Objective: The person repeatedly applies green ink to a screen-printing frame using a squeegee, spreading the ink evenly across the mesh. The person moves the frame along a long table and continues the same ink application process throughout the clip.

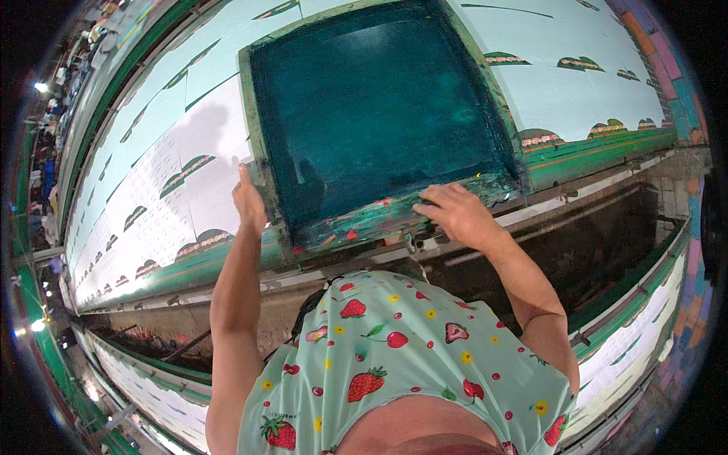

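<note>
From afar I'm watching a green-stained, four-sided screen frame (256,125) lying slightly askew at upper centre, its dark teal panel (371,114) gleaming faintly, red flecks (383,202) dotting its paint-smeared lower edge (364,221).

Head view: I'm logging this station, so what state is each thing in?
Frame: stained green and red
Dark teal panel: set within the frame
Left hand: at the frame's left edge, grip unclear
Right hand: fingers bent, at the near edge
White sheets: partly printed
Lamp: lit
Fruit-patterned top: worn
</note>
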The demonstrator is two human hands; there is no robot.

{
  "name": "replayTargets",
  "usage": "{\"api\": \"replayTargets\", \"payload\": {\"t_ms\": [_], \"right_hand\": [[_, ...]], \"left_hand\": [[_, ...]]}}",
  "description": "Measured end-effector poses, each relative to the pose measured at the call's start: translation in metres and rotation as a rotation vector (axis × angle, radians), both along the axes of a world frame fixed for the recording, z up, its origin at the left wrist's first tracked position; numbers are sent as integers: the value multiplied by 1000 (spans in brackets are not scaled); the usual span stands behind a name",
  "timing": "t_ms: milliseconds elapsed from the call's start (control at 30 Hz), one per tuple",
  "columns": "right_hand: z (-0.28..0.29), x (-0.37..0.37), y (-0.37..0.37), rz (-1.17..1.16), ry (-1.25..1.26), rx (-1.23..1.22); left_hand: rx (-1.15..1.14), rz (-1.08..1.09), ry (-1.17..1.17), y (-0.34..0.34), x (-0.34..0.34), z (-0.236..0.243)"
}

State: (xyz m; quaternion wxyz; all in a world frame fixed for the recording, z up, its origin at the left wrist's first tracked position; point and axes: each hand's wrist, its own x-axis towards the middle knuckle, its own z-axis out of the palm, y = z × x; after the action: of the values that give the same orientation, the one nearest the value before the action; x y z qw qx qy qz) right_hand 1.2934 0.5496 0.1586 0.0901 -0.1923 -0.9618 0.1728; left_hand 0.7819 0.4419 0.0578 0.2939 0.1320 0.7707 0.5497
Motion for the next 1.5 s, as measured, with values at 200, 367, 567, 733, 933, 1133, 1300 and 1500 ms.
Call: {"api": "replayTargets", "payload": {"t_ms": [200, 367, 567, 733, 933, 1133, 1300, 1500], "right_hand": [[2, -45, -16, -75, -42, 115], [23, -86, 12, -145, -315, -61], [34, -78, 3, -144, -378, -121], [20, -65, -30, -163, -227, -2], [-9, -66, -48, -192, -78, 202], [-25, -94, 8, -161, -5, 324], [-31, -137, 88, -139, 20, 367], [-42, -196, 200, -133, 54, 331]], "left_hand": [[-220, 38, 149, 12, 16, 9], [-221, -38, 315, 10, 22, 15], [-268, -63, 369, 11, 28, 24], [-213, -71, 393, 10, 34, 28], [-249, -92, 437, 11, 33, 29], [-267, -118, 449, 12, 34, 30], [-178, -100, 450, 14, 35, 26], [-160, -82, 418, 7, 31, 16]]}}
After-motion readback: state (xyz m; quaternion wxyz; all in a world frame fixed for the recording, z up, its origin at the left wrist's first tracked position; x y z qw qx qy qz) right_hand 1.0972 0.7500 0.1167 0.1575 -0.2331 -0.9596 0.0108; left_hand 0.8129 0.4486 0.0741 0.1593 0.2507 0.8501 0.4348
